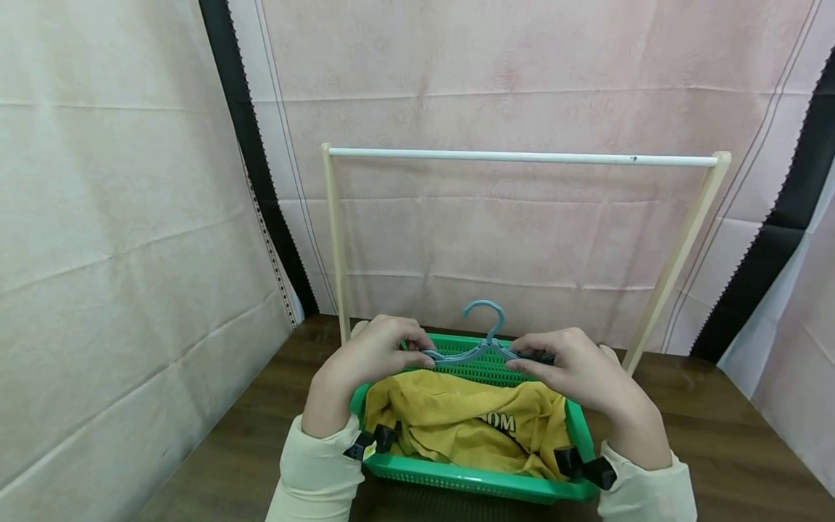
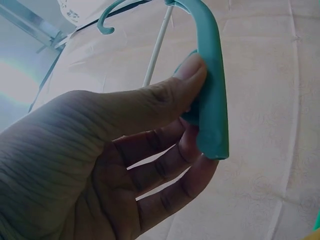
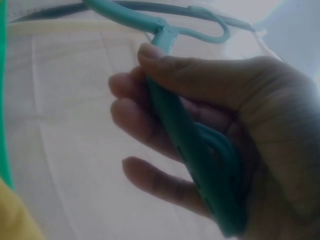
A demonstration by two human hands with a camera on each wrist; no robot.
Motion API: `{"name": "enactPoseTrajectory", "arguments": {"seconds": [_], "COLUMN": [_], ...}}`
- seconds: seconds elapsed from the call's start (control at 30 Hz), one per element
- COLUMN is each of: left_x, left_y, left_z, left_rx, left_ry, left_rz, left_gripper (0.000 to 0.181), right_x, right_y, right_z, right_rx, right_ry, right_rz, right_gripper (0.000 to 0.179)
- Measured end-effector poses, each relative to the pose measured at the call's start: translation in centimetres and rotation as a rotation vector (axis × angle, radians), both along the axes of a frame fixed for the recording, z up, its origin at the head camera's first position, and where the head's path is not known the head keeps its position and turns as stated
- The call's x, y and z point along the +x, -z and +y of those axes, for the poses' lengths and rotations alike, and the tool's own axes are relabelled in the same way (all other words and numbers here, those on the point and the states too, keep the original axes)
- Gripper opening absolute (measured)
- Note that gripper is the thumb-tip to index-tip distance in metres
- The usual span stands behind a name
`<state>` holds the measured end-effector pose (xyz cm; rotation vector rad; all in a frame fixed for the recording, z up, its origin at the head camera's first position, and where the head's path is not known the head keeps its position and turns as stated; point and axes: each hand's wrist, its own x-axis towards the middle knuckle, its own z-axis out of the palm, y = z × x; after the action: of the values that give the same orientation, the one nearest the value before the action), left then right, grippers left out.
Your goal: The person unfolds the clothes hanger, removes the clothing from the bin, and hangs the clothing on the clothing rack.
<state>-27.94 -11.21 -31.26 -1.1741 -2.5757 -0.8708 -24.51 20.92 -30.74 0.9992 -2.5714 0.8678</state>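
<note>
Both hands hold a small blue-green clothes hanger [image 1: 483,351] above a green basket, its hook pointing up. My left hand [image 1: 389,346] pinches one arm of the hanger between thumb and fingers; in the left wrist view the thumb lies against the hanger arm [image 2: 212,95] near its end. The other arm is gripped by my right hand [image 1: 566,362]; the right wrist view shows the thumb close to the central joint and the hanger arm [image 3: 175,122] crossing the fingers. Below the hands, a crumpled yellow garment [image 1: 450,420] with dark lettering lies in the basket.
The green plastic basket [image 1: 470,475] stands on a dark wooden table [image 1: 261,442]. Behind it rises a rack with a white horizontal bar [image 1: 509,156] and two cream posts [image 1: 678,261]. Pale cloth walls [image 1: 130,217] surround the table at the left, back and right.
</note>
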Motion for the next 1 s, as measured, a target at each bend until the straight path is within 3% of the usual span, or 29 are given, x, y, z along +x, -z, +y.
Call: {"name": "enactPoseTrajectory", "arguments": {"seconds": [0.3, 0.7, 1.0], "left_x": [0.26, -0.06, -0.05], "left_y": [0.25, -0.05, -0.05], "left_z": [-0.22, -0.34, -0.35], "left_rx": [-0.007, 0.045, 0.068], "left_ry": [-0.057, 0.000, -0.001], "left_rz": [0.009, 0.016, 0.021], "left_gripper": [0.005, 0.005, 0.006], "right_x": [0.03, 0.10, 0.01], "right_y": [0.27, -0.09, 0.00], "right_z": [-0.06, 0.05, 0.13], "right_rx": [-0.013, 0.000, -0.011], "right_ry": [-0.029, 0.013, -0.004], "right_rz": [-0.011, -0.021, -0.018], "right_gripper": [0.009, 0.009, 0.009]}}
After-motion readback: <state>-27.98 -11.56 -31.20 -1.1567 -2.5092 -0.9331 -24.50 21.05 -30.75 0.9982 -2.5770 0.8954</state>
